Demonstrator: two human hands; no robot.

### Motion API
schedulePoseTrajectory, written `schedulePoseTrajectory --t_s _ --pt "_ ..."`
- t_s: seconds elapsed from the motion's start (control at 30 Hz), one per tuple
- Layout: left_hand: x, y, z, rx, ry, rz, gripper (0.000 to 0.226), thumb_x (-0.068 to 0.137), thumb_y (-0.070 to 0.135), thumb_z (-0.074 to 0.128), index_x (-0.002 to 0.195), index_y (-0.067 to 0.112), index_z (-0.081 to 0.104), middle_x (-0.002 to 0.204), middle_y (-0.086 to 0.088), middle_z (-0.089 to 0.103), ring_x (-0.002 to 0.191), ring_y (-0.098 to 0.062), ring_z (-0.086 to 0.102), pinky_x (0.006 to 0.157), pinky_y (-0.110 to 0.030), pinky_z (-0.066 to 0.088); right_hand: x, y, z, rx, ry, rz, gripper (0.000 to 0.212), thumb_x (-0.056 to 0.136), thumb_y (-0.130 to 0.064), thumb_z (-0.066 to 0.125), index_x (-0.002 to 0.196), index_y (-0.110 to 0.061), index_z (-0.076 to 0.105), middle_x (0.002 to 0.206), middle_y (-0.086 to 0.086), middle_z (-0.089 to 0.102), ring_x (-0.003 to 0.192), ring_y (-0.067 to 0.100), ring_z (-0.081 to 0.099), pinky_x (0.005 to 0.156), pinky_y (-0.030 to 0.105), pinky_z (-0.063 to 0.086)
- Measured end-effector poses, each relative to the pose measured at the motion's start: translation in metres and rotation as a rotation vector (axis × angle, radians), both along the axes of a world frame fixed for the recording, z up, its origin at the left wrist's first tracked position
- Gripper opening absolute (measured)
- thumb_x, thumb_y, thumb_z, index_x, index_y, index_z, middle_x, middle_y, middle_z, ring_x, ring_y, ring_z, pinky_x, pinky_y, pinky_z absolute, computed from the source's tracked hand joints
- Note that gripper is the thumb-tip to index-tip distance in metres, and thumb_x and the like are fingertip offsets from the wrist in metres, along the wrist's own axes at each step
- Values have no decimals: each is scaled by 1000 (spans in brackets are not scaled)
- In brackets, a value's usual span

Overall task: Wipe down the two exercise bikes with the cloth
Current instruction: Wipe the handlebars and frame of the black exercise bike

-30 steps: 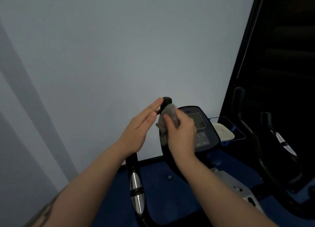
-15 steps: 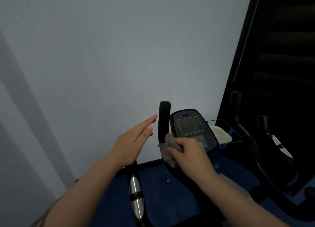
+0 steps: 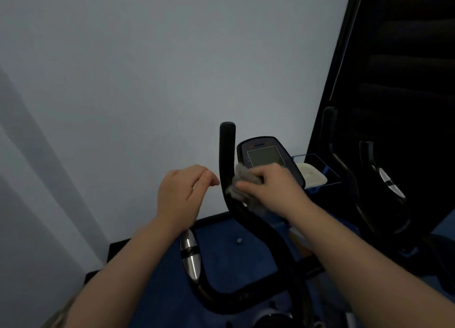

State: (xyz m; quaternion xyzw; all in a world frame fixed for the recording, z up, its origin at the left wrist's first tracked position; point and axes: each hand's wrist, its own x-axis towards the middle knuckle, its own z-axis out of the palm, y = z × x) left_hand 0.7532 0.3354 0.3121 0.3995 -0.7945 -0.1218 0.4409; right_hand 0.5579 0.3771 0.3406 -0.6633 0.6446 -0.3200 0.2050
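The cloth [image 3: 242, 187], a small grey rag bunched soft and wrinkled, sits pressed against the right side of the near bike's upright handlebar [image 3: 227, 160], a little below the middle of its straight part. The right hand [image 3: 270, 189] pinches the rag, fingers curled round it, and holds it to the bar. The bar's long axis runs from 12 o'clock at its rounded tip down to 6, then bends off toward 5 o'clock under the wrist. So the unwiped length lies straight up and straight down from the hand, and the right hand is the one on it.

The left hand [image 3: 183, 194] hangs at 9 o'clock of the bar, just beside it but apart, fingers loosely curled and holding nothing.

The bar looks like matte black foam or rubber, round in section. At 7 o'clock a second grip carries a shiny metal sensor plate [image 3: 189, 256]. Just at 3 o'clock of the rag stands the console [image 3: 264, 155], hard dark plastic with a dull grey screen. The second bike [image 3: 369, 179] stands farther at 3 o'clock, black against a dark panel, well apart from both hands.
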Motion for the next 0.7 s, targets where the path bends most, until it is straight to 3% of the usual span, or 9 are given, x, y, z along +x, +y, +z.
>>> schedulePoseTrajectory --t_s 0.07,0.13,0.2,0.27,0.37,0.47,0.57,0.7 --pt "-5 14 -5 -1 141 -36 41 97 32 35 82 22 72 80 13 69 79 -10 65 80 -52 48 18 5 -6 -84 -28 -5 8 84 -30 70 81 -23 72 71 -3 67 70 10 63 61 26 49" --pt "-11 25 -9 47 193 -37 38 98 31 36 85 23 72 82 14 69 85 -8 64 87 -53 45 21 21 -19 -111 60 25 14 85 -29 69 73 -33 63 69 -7 63 69 8 59 59 26 42" --pt "-14 32 -13 91 183 -21 35 99 31 38 91 25 71 89 18 68 95 -3 61 97 -48 41 1 36 -25 -22 134 68 16 83 -30 70 69 -34 64 67 -7 64 66 3 58 57 25 41" --pt "-19 38 -17 153 189 -55 34 99 32 38 100 24 71 99 18 68 102 -3 60 97 -44 44 -25 42 -23 119 180 88 9 80 -31 73 79 -23 72 68 -6 67 66 2 61 59 24 47" --pt "-32 49 -22 227 204 -109 33 99 34 37 106 26 69 103 16 68 104 -5 60 94 -37 47 -35 36 -20 138 58 56 14 82 -28 75 80 -14 73 69 -6 67 63 4 60 56 15 44" --pt "-45 59 -28 280 240 -120 33 99 33 36 104 26 68 99 14 68 99 -6 61 89 -33 48 -14 41 -32 47 -81 46 12 86 -28 72 96 -31 75 84 -8 72 80 3 64 69 17 49" --pt "-48 65 -34 302 244 -78 34 98 37 35 106 28 66 101 15 66 101 -4 59 91 -32 47 -24 68 -45 26 46 41 10 81 -31 72 84 -39 69 77 -11 69 77 1 62 64 15 46" --pt "-53 74 -42 307 171 -73 33 98 40 34 114 38 62 114 38 54 122 17 42 105 -23 34 -64 87 -40 188 72 51 6 78 -35 77 74 -36 73 67 -10 68 71 2 65 57 12 44"
